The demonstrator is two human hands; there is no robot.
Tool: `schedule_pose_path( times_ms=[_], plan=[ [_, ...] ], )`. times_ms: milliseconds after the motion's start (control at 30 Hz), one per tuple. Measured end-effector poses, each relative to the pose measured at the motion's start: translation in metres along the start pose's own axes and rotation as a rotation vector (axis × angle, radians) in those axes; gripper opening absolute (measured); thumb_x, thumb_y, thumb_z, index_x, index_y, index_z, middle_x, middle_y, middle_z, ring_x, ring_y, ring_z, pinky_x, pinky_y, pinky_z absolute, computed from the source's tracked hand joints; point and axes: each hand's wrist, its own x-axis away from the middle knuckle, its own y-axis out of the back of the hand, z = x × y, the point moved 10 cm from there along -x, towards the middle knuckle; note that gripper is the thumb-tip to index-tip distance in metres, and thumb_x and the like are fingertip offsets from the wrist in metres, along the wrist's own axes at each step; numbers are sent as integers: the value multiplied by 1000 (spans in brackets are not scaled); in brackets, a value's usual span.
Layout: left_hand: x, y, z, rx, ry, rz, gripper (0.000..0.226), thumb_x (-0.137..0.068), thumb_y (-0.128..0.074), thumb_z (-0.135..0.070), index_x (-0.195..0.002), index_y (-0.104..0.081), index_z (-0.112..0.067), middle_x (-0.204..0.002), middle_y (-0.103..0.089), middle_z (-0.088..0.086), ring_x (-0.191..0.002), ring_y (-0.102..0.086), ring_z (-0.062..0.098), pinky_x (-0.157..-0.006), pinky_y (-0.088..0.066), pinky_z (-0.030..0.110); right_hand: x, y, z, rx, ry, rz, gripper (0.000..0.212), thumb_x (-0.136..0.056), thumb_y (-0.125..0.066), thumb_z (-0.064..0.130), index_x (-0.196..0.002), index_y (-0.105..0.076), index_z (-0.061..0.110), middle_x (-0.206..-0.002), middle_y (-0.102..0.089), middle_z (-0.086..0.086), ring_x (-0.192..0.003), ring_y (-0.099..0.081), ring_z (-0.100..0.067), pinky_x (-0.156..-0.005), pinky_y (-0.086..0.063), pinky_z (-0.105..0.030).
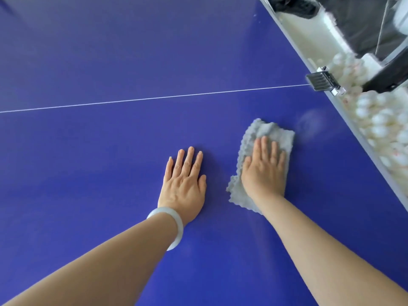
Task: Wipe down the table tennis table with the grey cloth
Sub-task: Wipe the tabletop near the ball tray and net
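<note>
The left hand (183,180) lies flat, fingers straight, on the blue desk (88,62), and the right hand (263,168), equally flat, presses the cloth (265,131) spread under it, just beside the left hand.

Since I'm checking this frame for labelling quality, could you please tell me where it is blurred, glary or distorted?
In the head view, the left hand, right hand and grey cloth are sharp; the white balls at the right edge are smeared; light is soft and even, with a pale hazy patch on the table just beyond the cloth.
</note>
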Motion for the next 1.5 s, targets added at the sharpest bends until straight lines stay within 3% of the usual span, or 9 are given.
schedule_pose_path(
  times_ms=[100, 167, 333, 433, 700, 900, 1167, 1367, 1500],
  plan=[
    [-7, 2, 3, 2, 17, -2, 67, -94, 1, -46, -158, 0, -27, -166, 7, -5, -152, 11, 16, -123, 10, 38, 14, -9, 76, -2, 510, 75, 62, -101, -15, 38, -159, -12, 16, -167, -8, -1, -154, -2, -22, -125, -2, -45],
    [-12, 2, 4, 10, 30, -10, 67, -94, 0, -46, -158, 1, -28, -166, 7, -6, -152, 11, 15, -123, 9, 37, -17, -4, 55, -9, 614, 84, 61, -101, -16, 40, -158, -20, 17, -166, -14, 0, -154, -8, -20, -125, -6, -42],
    [-10, 1, 5, 6, 43, -32, 65, -96, -5, -44, -158, 1, -29, -166, 8, -8, -152, 13, 12, -123, 8, 37, -130, 16, -119, 16, -29, 22, 57, -104, -22, 34, -158, -19, 14, -166, -13, -7, -152, -12, -27, -124, -7, -47],
    [-12, 2, 6, 19, 47, -33, 65, -96, -6, -44, -158, 1, -28, -165, 9, -8, -151, 15, 11, -123, 8, 38, -130, 13, -122, 0, -241, 47, 59, -104, -17, 35, -159, -11, 14, -167, -5, -5, -153, -4, -27, -124, -3, -49],
    [-30, 4, 6, -25, 63, -21, 65, -96, -1, -47, -158, 5, -27, -163, 13, -7, -150, 17, 11, -123, 10, 36, -80, -10, 92, -33, 792, 113, 58, -103, -33, 34, -157, -25, 16, -165, -19, -1, -153, -13, -22, -125, -4, -40],
    [-30, 3, 8, -6, 72, -18, 65, -97, -7, -46, -159, 0, -29, -165, 9, -9, -151, 15, 9, -124, 8, 35, -215, 13, -92, -25, 152, 11, 60, -103, -20, 38, -156, -27, 11, -164, -21, -11, -151, -17, -28, -124, -8, -44],
    [-30, 4, 9, 17, 66, -12, 66, -96, -9, -46, -159, -3, -28, -165, 6, -8, -152, 11, 10, -124, 6, 37, -105, 16, -168, -29, -335, 35, 65, -102, -13, 41, -158, -12, 9, -166, -8, -14, -152, -7, -36, -122, -5, -54],
    [-32, 5, 14, 18, 66, -37, 60, -103, -22, -41, -159, -8, -26, -166, 1, -6, -153, 5, 13, -124, 5, 37, 64, -6, -9, -5, 347, 33, 63, -104, -20, 42, -158, -16, 10, -166, -11, -9, -154, -6, -28, -124, -8, -51],
    [-28, 2, 10, 35, 75, -25, 58, -104, -22, -39, -159, -10, -24, -166, -1, -5, -153, 3, 15, -124, 5, 36, 124, 7, -82, -19, 555, 51, 56, -107, -23, 40, -158, -20, 17, -166, -13, 0, -154, -5, -17, -124, -14, -45]
  ],
)
